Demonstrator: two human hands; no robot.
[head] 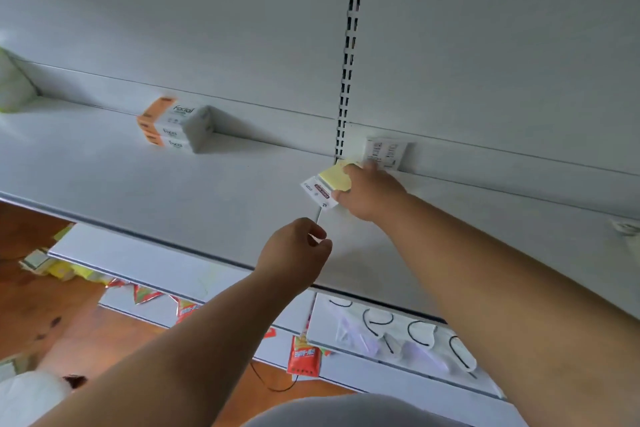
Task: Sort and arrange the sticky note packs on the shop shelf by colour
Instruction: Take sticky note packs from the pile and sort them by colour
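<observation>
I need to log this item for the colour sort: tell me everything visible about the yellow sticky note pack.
The yellow sticky note pack is a pale yellow pad with a white printed header card bearing a red label. It sits tilted over the white shelf, below the slotted upright. The right hand grips its right side; the left hand does not touch it.

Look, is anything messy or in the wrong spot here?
Yes. Yellow packs lie in a heap on the wooden floor under the shelves, not on a shelf. The right hand holds a yellow sticky note pack on the shelf.
</observation>
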